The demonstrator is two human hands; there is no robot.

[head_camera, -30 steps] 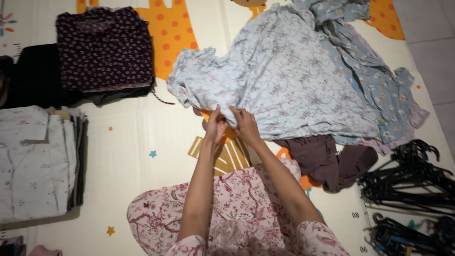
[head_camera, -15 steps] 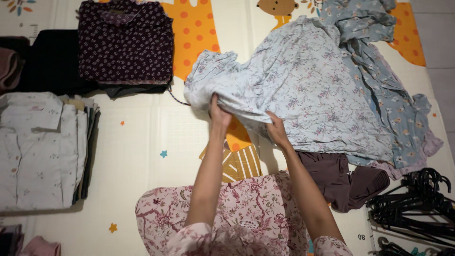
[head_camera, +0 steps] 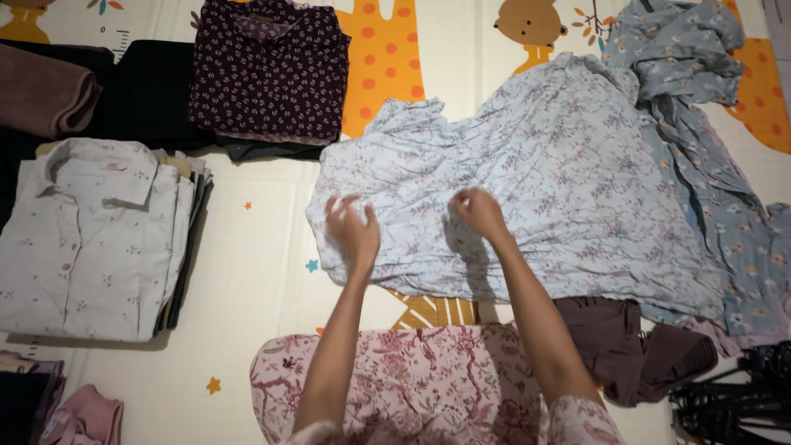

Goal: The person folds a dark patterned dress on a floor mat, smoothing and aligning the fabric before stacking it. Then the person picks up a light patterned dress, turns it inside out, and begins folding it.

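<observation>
A pale blue floral garment (head_camera: pixel 544 189) lies spread on the play mat (head_camera: pixel 255 272) in front of me. My left hand (head_camera: pixel 353 228) rests on its near left corner with the fingers spread, a little blurred. My right hand (head_camera: pixel 478 212) sits on the cloth near the middle of the near edge, fingers curled into the fabric. My lap in pink floral cloth (head_camera: pixel 428 379) is just below the garment's edge.
A stack of folded pale shirts (head_camera: pixel 91 239) lies at the left. Behind it are a folded dark purple floral shirt (head_camera: pixel 268 70), black folded clothes (head_camera: pixel 140 91) and a brown roll (head_camera: pixel 41 95). A blue floral garment (head_camera: pixel 700 124), a brown garment (head_camera: pixel 634 346) and black hangers (head_camera: pixel 733 400) are at the right.
The garment was held up bunched in both hands; now it lies flat and spread on the mat. My hands have moved apart and onto its top. The view has shifted left.
</observation>
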